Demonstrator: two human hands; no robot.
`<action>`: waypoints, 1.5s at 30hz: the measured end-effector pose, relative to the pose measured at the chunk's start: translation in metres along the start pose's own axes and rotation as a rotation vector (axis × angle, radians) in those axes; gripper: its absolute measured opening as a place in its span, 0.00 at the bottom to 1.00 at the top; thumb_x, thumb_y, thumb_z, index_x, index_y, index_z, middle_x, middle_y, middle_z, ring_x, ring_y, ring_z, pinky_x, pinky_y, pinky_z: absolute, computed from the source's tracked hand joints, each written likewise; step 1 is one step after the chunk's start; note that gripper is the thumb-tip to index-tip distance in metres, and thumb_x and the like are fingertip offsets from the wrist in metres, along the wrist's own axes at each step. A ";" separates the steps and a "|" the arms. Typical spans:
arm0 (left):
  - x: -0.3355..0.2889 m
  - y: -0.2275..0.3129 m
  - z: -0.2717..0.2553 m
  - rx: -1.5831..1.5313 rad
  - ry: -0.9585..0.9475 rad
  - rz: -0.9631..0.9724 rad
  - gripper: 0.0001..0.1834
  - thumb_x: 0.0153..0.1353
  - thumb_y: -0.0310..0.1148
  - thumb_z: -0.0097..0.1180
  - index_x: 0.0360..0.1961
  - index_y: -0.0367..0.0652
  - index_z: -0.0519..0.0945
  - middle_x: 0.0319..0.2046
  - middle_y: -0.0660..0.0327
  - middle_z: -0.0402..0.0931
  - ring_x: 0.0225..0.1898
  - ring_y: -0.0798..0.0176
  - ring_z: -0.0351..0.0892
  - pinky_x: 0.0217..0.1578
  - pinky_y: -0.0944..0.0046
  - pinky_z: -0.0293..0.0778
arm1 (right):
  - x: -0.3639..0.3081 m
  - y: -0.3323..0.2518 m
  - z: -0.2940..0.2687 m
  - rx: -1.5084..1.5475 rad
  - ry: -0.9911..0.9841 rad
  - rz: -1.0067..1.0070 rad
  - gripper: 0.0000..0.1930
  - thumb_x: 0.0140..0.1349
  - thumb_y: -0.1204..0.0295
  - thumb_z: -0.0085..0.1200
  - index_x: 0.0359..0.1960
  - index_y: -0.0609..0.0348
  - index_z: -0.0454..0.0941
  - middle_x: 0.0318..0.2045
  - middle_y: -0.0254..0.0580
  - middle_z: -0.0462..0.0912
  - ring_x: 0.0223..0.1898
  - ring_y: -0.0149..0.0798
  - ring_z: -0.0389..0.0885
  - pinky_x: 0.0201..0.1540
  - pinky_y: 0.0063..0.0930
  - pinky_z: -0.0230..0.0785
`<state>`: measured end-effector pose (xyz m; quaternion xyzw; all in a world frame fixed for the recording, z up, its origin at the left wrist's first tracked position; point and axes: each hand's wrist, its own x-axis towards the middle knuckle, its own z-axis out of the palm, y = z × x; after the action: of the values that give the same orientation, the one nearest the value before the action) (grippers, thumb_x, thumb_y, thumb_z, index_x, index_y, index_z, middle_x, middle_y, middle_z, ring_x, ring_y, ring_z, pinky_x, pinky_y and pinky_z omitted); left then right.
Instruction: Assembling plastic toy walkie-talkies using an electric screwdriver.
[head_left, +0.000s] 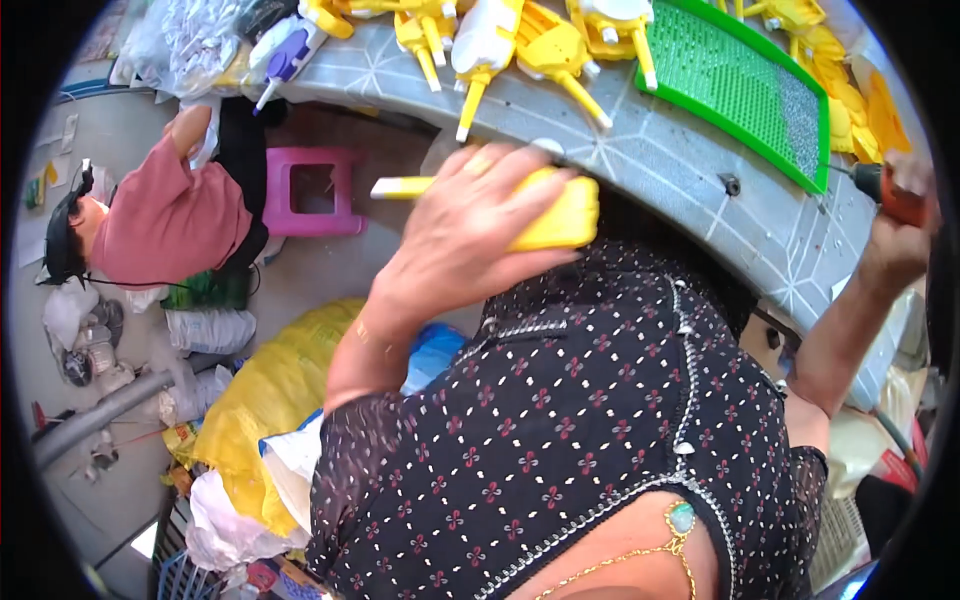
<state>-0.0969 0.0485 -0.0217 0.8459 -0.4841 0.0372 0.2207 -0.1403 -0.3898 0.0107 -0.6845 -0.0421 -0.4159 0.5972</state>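
My left hand (pixel 470 220) is closed around a yellow plastic housing (pixel 568 215), held over the table's near edge. A thin yellow stem with a pale tip sticks out to its left; my fingers hide its middle. At the far right my right hand (pixel 905 210) grips an orange and black power screwdriver (pixel 870 182). Its bit points left, at the right edge of a green perforated tray (pixel 822 150). Small silvery screws are spread over that tray. Similar yellow and white plastic housings (pixel 485 50) with stems lie along the table's far side.
The grey tiled-pattern table (pixel 650 165) curves across the top, with a small dark part (pixel 730 184) on it. At left a person in a pink top (pixel 180 220) sits by a pink stool (pixel 315 190). Yellow sacks (pixel 270 390) and plastic bags crowd the floor beside me.
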 end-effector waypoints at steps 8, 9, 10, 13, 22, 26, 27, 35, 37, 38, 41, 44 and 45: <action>-0.126 -0.129 0.107 0.212 -0.199 -0.471 0.30 0.53 0.49 0.71 0.54 0.44 0.80 0.48 0.52 0.80 0.49 0.45 0.79 0.48 0.47 0.72 | -0.031 0.017 0.008 -0.717 0.370 -0.073 0.26 0.66 0.72 0.63 0.61 0.74 0.69 0.50 0.51 0.79 0.54 0.41 0.79 0.61 0.37 0.70; -0.129 -0.146 0.127 0.211 -0.189 -0.463 0.30 0.53 0.49 0.71 0.54 0.44 0.80 0.48 0.52 0.80 0.49 0.45 0.79 0.48 0.47 0.72 | -0.037 0.018 0.009 -1.035 0.432 -0.372 0.28 0.66 0.72 0.64 0.62 0.74 0.68 0.55 0.53 0.77 0.55 0.42 0.78 0.61 0.36 0.70; -0.126 -0.163 0.147 0.221 -0.201 -0.468 0.32 0.53 0.50 0.71 0.55 0.44 0.80 0.48 0.52 0.80 0.50 0.44 0.79 0.49 0.46 0.72 | -0.044 0.010 0.023 -0.949 0.428 -0.485 0.27 0.67 0.73 0.62 0.63 0.73 0.68 0.61 0.56 0.72 0.57 0.44 0.77 0.62 0.38 0.69; -0.131 -0.188 0.188 0.235 -0.237 -0.526 0.37 0.53 0.54 0.70 0.60 0.45 0.78 0.49 0.49 0.80 0.53 0.42 0.78 0.54 0.44 0.72 | -0.070 0.020 0.082 -0.685 -0.138 -0.363 0.17 0.63 0.76 0.63 0.53 0.64 0.77 0.51 0.46 0.84 0.54 0.43 0.81 0.62 0.38 0.68; -0.050 -0.095 0.080 -0.521 -0.359 -0.639 0.31 0.58 0.46 0.73 0.55 0.34 0.81 0.43 0.49 0.86 0.43 0.50 0.86 0.45 0.58 0.81 | -0.046 0.058 0.169 -0.713 -0.441 -0.118 0.19 0.60 0.62 0.68 0.51 0.56 0.82 0.35 0.44 0.85 0.32 0.40 0.84 0.40 0.38 0.75; -0.031 -0.060 0.061 -0.472 -0.151 -0.448 0.25 0.59 0.40 0.73 0.52 0.34 0.83 0.41 0.51 0.86 0.39 0.54 0.87 0.41 0.61 0.80 | -0.049 0.040 0.183 -0.871 -0.554 -0.045 0.18 0.63 0.62 0.65 0.51 0.55 0.81 0.35 0.46 0.86 0.35 0.47 0.86 0.38 0.41 0.77; -0.025 -0.054 0.061 -0.411 -0.099 -0.380 0.25 0.59 0.39 0.73 0.52 0.34 0.83 0.41 0.51 0.86 0.39 0.55 0.87 0.41 0.61 0.80 | -0.052 0.039 0.184 -0.987 -0.699 -0.020 0.16 0.63 0.63 0.63 0.50 0.55 0.81 0.36 0.48 0.86 0.36 0.48 0.86 0.38 0.40 0.77; 0.038 -0.008 0.023 -0.277 0.335 -0.026 0.25 0.54 0.32 0.75 0.52 0.35 0.83 0.46 0.51 0.85 0.47 0.52 0.86 0.50 0.57 0.79 | -0.011 0.014 0.123 -0.706 -0.348 -0.184 0.11 0.66 0.75 0.57 0.48 0.61 0.85 0.37 0.51 0.87 0.36 0.47 0.87 0.40 0.33 0.78; 0.063 0.001 0.002 -0.076 0.511 0.086 0.42 0.48 0.38 0.80 0.62 0.33 0.77 0.58 0.45 0.79 0.59 0.45 0.79 0.59 0.50 0.75 | -0.012 -0.025 0.106 -0.612 -0.412 -0.183 0.10 0.67 0.77 0.57 0.48 0.62 0.85 0.36 0.50 0.86 0.37 0.46 0.86 0.41 0.32 0.77; 0.076 0.012 -0.012 -0.065 0.506 0.108 0.45 0.46 0.40 0.81 0.64 0.32 0.75 0.60 0.44 0.77 0.61 0.45 0.77 0.61 0.49 0.74 | -0.017 -0.043 0.098 -0.501 -0.480 -0.184 0.10 0.67 0.79 0.57 0.48 0.62 0.85 0.36 0.49 0.85 0.37 0.46 0.85 0.42 0.32 0.77; 0.104 0.025 -0.016 -0.228 0.299 0.169 0.48 0.43 0.41 0.83 0.64 0.32 0.75 0.59 0.45 0.79 0.60 0.45 0.79 0.60 0.51 0.74 | -0.034 -0.073 0.082 -0.323 -0.697 -0.158 0.11 0.65 0.79 0.60 0.48 0.62 0.84 0.37 0.46 0.84 0.38 0.43 0.85 0.42 0.31 0.76; 0.109 0.025 0.001 -0.620 -0.047 0.086 0.40 0.44 0.30 0.81 0.61 0.33 0.78 0.51 0.52 0.84 0.51 0.57 0.85 0.54 0.60 0.77 | -0.057 -0.078 0.063 -0.302 -0.535 -0.087 0.12 0.64 0.80 0.61 0.49 0.62 0.84 0.38 0.44 0.85 0.38 0.40 0.84 0.41 0.31 0.76; 0.107 0.026 0.008 -0.675 -0.093 0.042 0.40 0.45 0.28 0.81 0.61 0.33 0.78 0.51 0.54 0.84 0.51 0.60 0.84 0.54 0.60 0.77 | -0.060 -0.085 0.052 -0.322 -0.518 -0.087 0.12 0.64 0.80 0.61 0.49 0.62 0.84 0.38 0.44 0.85 0.38 0.40 0.84 0.41 0.31 0.76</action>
<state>-0.0633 -0.0517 0.0096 0.7156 -0.4960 -0.1592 0.4653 -0.1994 -0.2955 0.0431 -0.8511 -0.1558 -0.2540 0.4323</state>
